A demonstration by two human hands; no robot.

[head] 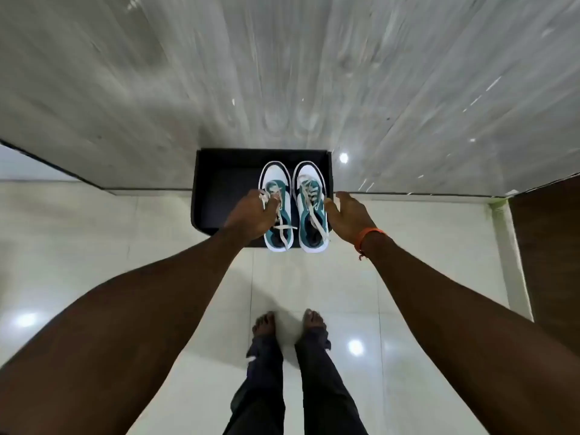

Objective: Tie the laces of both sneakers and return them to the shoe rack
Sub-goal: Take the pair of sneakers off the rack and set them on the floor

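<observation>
Two white and teal sneakers stand side by side, toes away from me, on the right half of a low black shoe rack (219, 189). My left hand (251, 215) grips the left sneaker (276, 196) from its outer side, fingers closed over the laces and tongue. My right hand (348, 215) is against the outer side of the right sneaker (310, 199), fingers curled around its edge. White laces hang loosely down over both heels. An orange thread band circles my right wrist.
The rack stands against a grey streaked wall (282, 73). Glossy pale floor tiles (94, 246) stretch below, with my bare feet (288, 324) just behind the rack. A dark brown door or panel (552, 246) stands at the right.
</observation>
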